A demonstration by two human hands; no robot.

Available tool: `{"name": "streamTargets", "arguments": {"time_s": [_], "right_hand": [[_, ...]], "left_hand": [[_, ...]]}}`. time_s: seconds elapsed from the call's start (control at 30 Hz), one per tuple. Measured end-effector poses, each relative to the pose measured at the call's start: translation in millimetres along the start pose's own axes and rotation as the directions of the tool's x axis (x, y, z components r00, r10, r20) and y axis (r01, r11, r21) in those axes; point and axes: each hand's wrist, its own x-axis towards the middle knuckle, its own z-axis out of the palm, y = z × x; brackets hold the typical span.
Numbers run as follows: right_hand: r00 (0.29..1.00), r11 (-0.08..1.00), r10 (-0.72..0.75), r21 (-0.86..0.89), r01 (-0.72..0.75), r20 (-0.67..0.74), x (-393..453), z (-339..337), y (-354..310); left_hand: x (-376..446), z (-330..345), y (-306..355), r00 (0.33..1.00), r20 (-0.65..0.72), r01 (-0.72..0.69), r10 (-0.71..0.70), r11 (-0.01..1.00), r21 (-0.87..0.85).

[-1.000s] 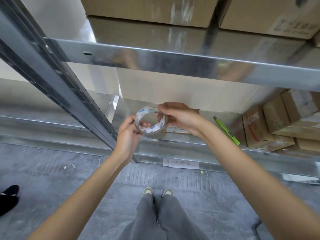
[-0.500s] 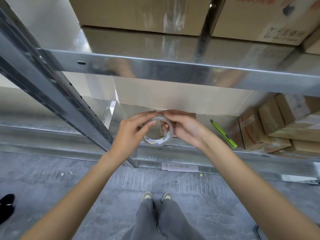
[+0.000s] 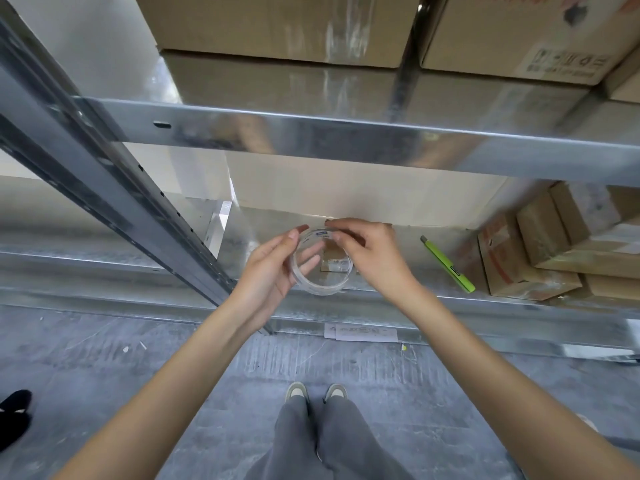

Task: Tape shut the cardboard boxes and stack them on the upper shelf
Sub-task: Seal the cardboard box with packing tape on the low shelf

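Observation:
I hold a roll of clear tape (image 3: 320, 287) in front of the lower shelf. My left hand (image 3: 273, 268) cups the roll's left side, fingers partly through its hole. My right hand (image 3: 370, 258) pinches the top rim of the roll with thumb and fingertips. Two large cardboard boxes, one at the left (image 3: 277, 26) and one at the right (image 3: 519, 32), stand on the upper shelf (image 3: 346, 136). Small cardboard boxes (image 3: 519, 258) are piled on the lower shelf at the right. A small box (image 3: 334, 261) lies behind the roll, partly hidden.
A green utility knife (image 3: 448, 266) lies on the lower shelf (image 3: 450, 303) to the right of my hands. A slanted metal upright (image 3: 114, 188) crosses the left side. My shoes (image 3: 317, 391) stand on the grey floor. A black shoe (image 3: 14, 410) shows at the far left.
The roll has turned in my hands from facing me to a flatter tilt. My right fingertips have shifted onto its top rim. The view has tilted up slightly.

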Motion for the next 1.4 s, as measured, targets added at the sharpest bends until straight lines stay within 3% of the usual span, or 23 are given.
{"name": "streamTargets", "arguments": {"time_s": [0.1,0.2,0.3,0.37,0.5,0.77,0.9,0.93,1.0,1.07,1.13,1.2,1.27,1.33,1.4], "right_hand": [[0.996,0.976,0.088,0.199,-0.084,-0.008,-3.5,0.6,-3.1],[0.983,0.858,0.117,0.483,-0.172,0.142,-11.0,-1.8,-6.9],[0.953,0.810,0.138,0.523,-0.266,0.271,-16.4,-3.4,-5.8],[0.945,0.813,0.168,0.503,-0.294,0.280,-16.6,-4.4,-7.0],[0.945,0.811,0.216,0.493,-0.314,0.247,-14.1,-4.9,-7.7],[0.938,0.808,0.253,0.482,-0.339,0.236,-17.3,4.2,-3.3],[0.940,0.769,0.243,0.543,-0.337,0.239,-20.1,6.3,0.3],[0.940,0.749,0.239,0.570,-0.337,0.243,-20.8,7.2,2.0],[0.943,0.711,0.225,0.620,-0.331,0.245,-21.9,9.7,4.6],[0.942,0.679,0.222,0.654,-0.334,0.251,-21.7,10.9,7.7],[0.938,0.708,0.257,0.616,-0.346,0.232,-18.7,9.3,10.4],[0.938,0.787,0.297,0.511,-0.345,0.177,-13.6,5.0,10.4],[0.956,0.870,0.270,0.395,-0.295,0.118,-8.1,1.4,7.5],[0.976,0.935,0.185,0.283,-0.212,0.118,-5.5,-1.1,2.1],[0.977,0.966,0.125,0.202,-0.160,0.173,-5.0,-1.6,-2.7]], "left_hand": [[1.7,-3.9,-1.1,1.000,-0.010,0.021,-0.022,0.998,-0.064],[5.7,-4.8,-1.1,0.991,-0.097,0.070,-0.091,0.977,-0.201],[9.6,-3.0,-1.5,0.970,-0.139,0.144,-0.198,0.935,-0.325],[9.9,-1.5,-2.1,0.962,-0.131,0.187,-0.242,0.924,-0.335],[7.6,2.6,-3.0,0.967,-0.130,0.193,-0.218,0.965,-0.179],[9.3,5.7,-12.3,0.911,-0.413,0.094,0.014,0.966,0.240],[10.0,2.3,-14.2,0.907,-0.416,0.058,0.069,0.957,0.285],[11.5,1.1,-13.6,0.914,-0.405,0.079,0.022,0.970,0.230],[13.0,0.6,-9.6,0.917,-0.341,0.214,-0.205,0.977,-0.012],[10.2,1.8,-3.4,0.879,-0.210,0.382,-0.428,0.896,-0.227],[6.9,1.5,-1.5,0.883,-0.097,0.425,-0.459,0.870,-0.249],[6.3,3.9,-0.7,0.934,-0.023,0.348,-0.357,0.921,-0.176],[2.1,9.8,0.1,0.986,-0.012,0.165,-0.165,0.977,0.132],[-4.6,19.6,-1.6,0.998,0.058,-0.024,-0.006,0.868,0.495],[-8.5,25.2,-7.5,0.988,0.154,-0.121,0.031,0.777,0.618]]}}
